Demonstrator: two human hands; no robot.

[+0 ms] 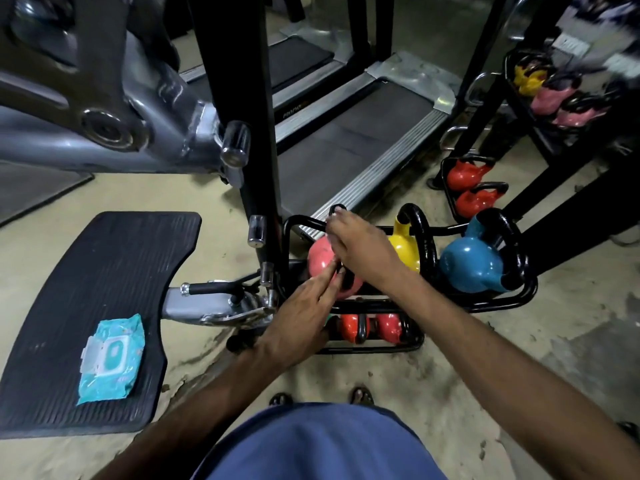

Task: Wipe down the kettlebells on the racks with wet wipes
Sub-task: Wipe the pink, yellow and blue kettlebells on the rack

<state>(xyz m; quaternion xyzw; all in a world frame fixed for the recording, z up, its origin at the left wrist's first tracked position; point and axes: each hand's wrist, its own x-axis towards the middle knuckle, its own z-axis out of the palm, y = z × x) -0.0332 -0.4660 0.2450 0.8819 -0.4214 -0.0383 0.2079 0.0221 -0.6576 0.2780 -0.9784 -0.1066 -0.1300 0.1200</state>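
Note:
A pink kettlebell (320,259) sits at the left end of the upper tier of a low black rack (485,306). My right hand (360,244) reaches over it, fingers curled on its black handle (337,207). My left hand (304,306) comes in from below with straight fingers touching the pink body. No wipe shows in either hand. A yellow kettlebell (403,251) and a blue kettlebell (471,265) stand to the right on the same tier. Two red kettlebells (349,327) lie on the lower tier. The teal wet wipes pack (110,358) lies shut on a black rubber mat (104,271) at the left.
A black post (259,133) and a grey machine frame (104,98) stand close to the rack's left. A treadmill (346,133) lies behind. At the right, a second rack (519,98) holds red (464,174), yellow and pink kettlebells. My feet are just in front of the rack.

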